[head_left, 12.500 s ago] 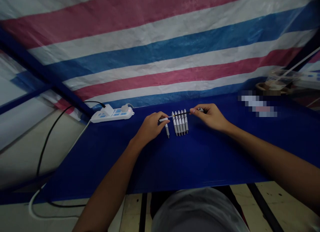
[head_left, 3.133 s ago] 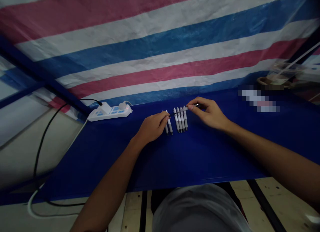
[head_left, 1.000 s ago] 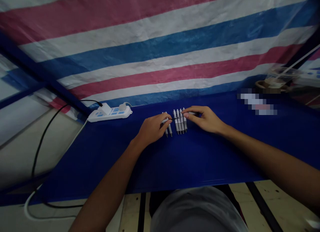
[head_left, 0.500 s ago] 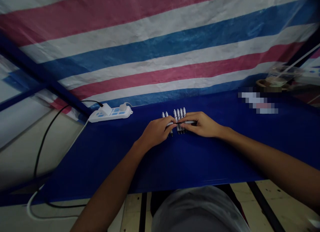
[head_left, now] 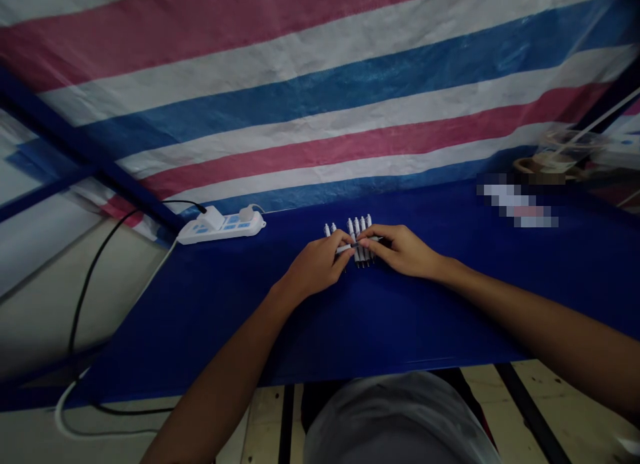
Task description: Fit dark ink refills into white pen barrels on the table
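Fingers of my left hand (head_left: 321,261) are pinched on a white pen piece (head_left: 343,249). My right hand (head_left: 404,249) pinches the other end of the pen, a small part of which shows past the fingers; the two hands nearly meet. Under and behind the fingertips, several white pens (head_left: 363,222) with dark tips lie side by side on the blue table. Two more white pens (head_left: 331,229) lie to the left, partly covered by my left hand.
A white power strip (head_left: 223,228) with plugs lies at the table's (head_left: 400,324) back left. At the back right are a brown round item (head_left: 530,167), a clear container and a blurred-out patch. Striped sheeting (head_left: 320,104) hangs behind.
My right fingers have shifted slightly along the pen, and less of its white barrel shows on that side. My left hand has tilted a little.
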Motion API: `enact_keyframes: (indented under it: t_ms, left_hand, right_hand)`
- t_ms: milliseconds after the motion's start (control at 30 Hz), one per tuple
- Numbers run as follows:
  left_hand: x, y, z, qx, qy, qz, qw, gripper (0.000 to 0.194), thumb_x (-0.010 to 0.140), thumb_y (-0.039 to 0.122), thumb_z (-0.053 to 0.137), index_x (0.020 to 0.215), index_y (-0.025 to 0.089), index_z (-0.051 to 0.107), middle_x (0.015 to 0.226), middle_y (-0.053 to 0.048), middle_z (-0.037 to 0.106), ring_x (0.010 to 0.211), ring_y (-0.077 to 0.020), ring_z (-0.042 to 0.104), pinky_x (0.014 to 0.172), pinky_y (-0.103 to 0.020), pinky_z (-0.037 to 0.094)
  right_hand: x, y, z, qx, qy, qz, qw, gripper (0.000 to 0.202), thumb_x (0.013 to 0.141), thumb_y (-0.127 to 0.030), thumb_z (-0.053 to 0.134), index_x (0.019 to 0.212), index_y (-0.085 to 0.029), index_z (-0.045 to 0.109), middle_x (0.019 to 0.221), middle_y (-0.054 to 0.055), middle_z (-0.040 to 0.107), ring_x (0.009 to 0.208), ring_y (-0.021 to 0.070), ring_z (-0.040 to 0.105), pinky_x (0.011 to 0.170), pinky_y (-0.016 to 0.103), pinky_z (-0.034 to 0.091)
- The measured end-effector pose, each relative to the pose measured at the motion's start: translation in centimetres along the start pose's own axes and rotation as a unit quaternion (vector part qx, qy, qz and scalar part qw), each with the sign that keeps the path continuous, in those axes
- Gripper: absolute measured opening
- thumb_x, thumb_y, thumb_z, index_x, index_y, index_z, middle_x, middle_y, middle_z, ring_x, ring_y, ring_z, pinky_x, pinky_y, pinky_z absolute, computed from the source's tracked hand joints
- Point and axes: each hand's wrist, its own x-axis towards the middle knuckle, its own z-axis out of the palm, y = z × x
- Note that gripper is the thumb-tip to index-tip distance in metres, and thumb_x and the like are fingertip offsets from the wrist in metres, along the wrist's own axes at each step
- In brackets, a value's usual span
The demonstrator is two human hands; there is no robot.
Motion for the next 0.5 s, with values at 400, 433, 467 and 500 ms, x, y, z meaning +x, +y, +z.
enact_keyframes:
  t_ms: [400, 433, 467, 500]
  left_hand:
    - [0.2, -0.3, -1.2, 0.053, 0.025, -0.014, 0.998, 0.026, 0.103, 0.030, 0.045, 0.110, 0.023, 0.069, 0.088, -0.003, 0.075, 0.081, -0.0213, 0.071, 0.080, -0.033, 0.053]
    - [0.2, -0.3, -1.2, 0.055, 0.026, -0.016, 0.998, 0.027, 0.103, 0.030, 0.045, 0.111, 0.023, 0.069, 0.088, -0.003, 0.075, 0.081, -0.0211, 0.071, 0.080, -0.033, 0.053]
    - [0.2, -0.4, -1.2, 0.057, 0.027, -0.017, 0.998, 0.027, 0.103, 0.030, 0.045, 0.112, 0.023, 0.069, 0.087, -0.003, 0.075, 0.080, -0.0209, 0.070, 0.081, -0.033, 0.053]
    - [0.2, -0.5, -1.2, 0.059, 0.028, -0.017, 0.998, 0.027, 0.103, 0.030, 0.044, 0.112, 0.023, 0.069, 0.088, -0.003, 0.075, 0.080, -0.0207, 0.070, 0.081, -0.033, 0.053]
  right_hand:
    - [0.1, 0.2, -1.6, 0.004, 0.074, 0.011, 0.997, 0.026, 0.091, -0.042, 0.064, 0.100, -0.019, 0.072, 0.082, 0.004, 0.071, 0.064, 0.0152, 0.058, 0.057, 0.028, 0.043]
    - [0.1, 0.3, -1.6, 0.005, 0.077, 0.008, 0.997, 0.025, 0.091, -0.041, 0.065, 0.101, -0.019, 0.072, 0.086, 0.005, 0.073, 0.065, 0.0155, 0.059, 0.058, 0.028, 0.043]
    - [0.1, 0.3, -1.7, 0.007, 0.079, 0.006, 0.997, 0.025, 0.090, -0.040, 0.066, 0.102, -0.019, 0.073, 0.088, 0.005, 0.073, 0.066, 0.0155, 0.059, 0.058, 0.029, 0.044]
    - [0.2, 0.4, -1.7, 0.009, 0.080, 0.005, 0.997, 0.025, 0.090, -0.040, 0.066, 0.103, -0.019, 0.073, 0.088, 0.005, 0.074, 0.066, 0.0156, 0.059, 0.059, 0.029, 0.044]
